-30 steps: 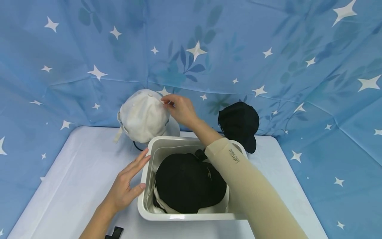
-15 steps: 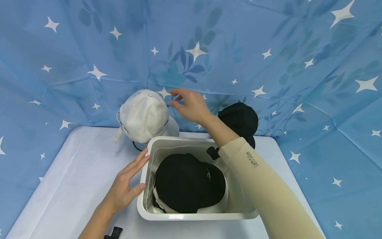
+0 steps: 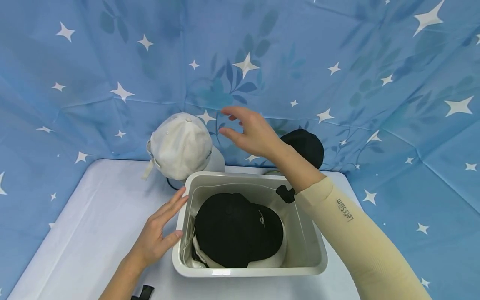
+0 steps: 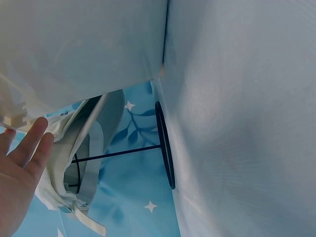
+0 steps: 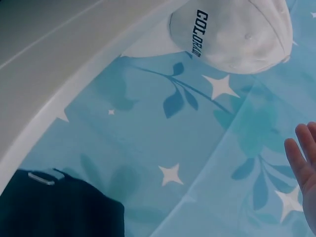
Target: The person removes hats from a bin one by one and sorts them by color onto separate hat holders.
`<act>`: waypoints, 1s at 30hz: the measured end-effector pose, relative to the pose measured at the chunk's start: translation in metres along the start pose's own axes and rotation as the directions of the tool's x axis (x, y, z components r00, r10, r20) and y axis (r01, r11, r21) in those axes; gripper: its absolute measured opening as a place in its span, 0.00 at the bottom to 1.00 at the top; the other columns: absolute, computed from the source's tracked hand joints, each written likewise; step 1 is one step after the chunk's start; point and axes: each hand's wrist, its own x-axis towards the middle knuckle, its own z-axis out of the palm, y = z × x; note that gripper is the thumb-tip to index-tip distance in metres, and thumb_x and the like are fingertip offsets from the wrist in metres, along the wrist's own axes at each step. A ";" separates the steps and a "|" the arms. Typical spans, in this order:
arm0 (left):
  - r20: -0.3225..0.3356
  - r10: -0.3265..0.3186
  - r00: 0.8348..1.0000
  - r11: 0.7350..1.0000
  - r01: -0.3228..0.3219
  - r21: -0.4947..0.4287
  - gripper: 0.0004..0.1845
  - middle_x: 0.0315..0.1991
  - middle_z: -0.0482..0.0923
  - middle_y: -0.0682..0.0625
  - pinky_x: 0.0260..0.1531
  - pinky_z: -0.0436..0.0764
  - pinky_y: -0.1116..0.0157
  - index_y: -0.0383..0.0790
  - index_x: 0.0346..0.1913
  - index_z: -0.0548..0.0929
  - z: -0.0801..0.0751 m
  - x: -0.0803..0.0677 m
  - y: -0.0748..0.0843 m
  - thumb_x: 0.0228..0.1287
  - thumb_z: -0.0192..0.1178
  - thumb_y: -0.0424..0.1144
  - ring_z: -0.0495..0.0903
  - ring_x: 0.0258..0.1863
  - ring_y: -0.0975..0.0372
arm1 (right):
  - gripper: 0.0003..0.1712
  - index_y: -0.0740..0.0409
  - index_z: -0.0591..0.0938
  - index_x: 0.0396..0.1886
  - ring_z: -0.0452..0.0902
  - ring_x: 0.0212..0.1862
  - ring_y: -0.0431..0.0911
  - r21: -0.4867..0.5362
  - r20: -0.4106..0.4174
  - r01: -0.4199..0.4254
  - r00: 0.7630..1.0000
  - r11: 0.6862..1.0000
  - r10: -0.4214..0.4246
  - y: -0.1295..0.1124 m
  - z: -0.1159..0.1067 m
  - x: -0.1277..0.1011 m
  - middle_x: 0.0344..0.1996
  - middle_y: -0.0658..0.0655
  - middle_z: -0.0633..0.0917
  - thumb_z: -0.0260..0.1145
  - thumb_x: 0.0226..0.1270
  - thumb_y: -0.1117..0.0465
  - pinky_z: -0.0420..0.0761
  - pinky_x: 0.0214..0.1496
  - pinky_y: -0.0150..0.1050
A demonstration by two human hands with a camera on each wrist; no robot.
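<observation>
A white cap hangs on a thin black wire stand at the back left of the table; it also shows as the cap with dark lettering. My right hand hovers in the air to the right of it, fingers spread, holding nothing. A black cap sits on a stand behind my right forearm. A white plastic tub in front holds a black cap on top of a white one. My left hand rests flat against the tub's left wall, fingers straight.
A blue star-patterned cloth forms the back and side walls. The table is covered in a pale sheet. A small black strap lies at the near edge by my left wrist.
My right hand has let go of the white cap's crown and drawn back to the right and slightly up, fingers opening. The left hand and tub have stayed put.
</observation>
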 end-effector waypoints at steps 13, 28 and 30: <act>-0.010 0.028 1.000 1.000 -0.028 -0.007 0.39 0.79 0.62 0.35 0.75 0.60 0.69 0.32 0.75 0.71 0.000 -0.001 -0.002 0.57 0.60 0.35 0.62 0.79 0.54 | 0.31 0.58 0.77 0.72 0.80 0.62 0.53 -0.084 -0.053 0.104 0.993 0.991 -0.109 0.000 -0.020 -0.025 0.66 0.57 0.81 0.70 0.73 0.53 0.79 0.62 0.50; -0.009 0.026 1.000 1.000 -0.026 -0.002 0.39 0.79 0.62 0.36 0.75 0.60 0.69 0.32 0.75 0.72 0.001 0.001 0.000 0.56 0.60 0.34 0.63 0.79 0.55 | 0.35 0.58 0.77 0.73 0.73 0.71 0.54 -0.167 -0.076 0.169 0.980 0.971 -0.184 0.009 -0.037 -0.056 0.69 0.58 0.80 0.72 0.70 0.52 0.75 0.69 0.58; -0.007 0.019 1.000 1.000 -0.019 0.000 0.39 0.79 0.62 0.36 0.75 0.59 0.69 0.33 0.76 0.72 0.001 0.001 0.001 0.56 0.60 0.33 0.63 0.79 0.55 | 0.35 0.58 0.77 0.73 0.73 0.72 0.54 -0.179 -0.073 0.182 0.978 0.967 -0.198 0.010 -0.037 -0.061 0.69 0.59 0.80 0.73 0.69 0.52 0.75 0.68 0.59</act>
